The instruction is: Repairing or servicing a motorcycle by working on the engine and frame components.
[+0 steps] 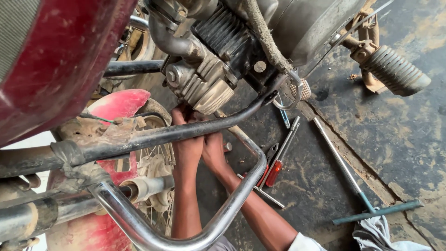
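Engine cylinder (206, 88) sits above the crash bar (186, 132), w/ your left hand (188, 146) & right hand (213, 148) pressed under it; finger state can't tell, tips hidden. Work looks midway: screwdriver (278, 160) & T-wrench (353, 181) lie unused on floor (395, 139).

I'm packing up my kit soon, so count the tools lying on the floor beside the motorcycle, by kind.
T-handle wrench: 1
Red-handled screwdriver: 1
Pliers: 1
Thin metal rod: 1
Small blue tool, kind unclear: 1
Total: 5
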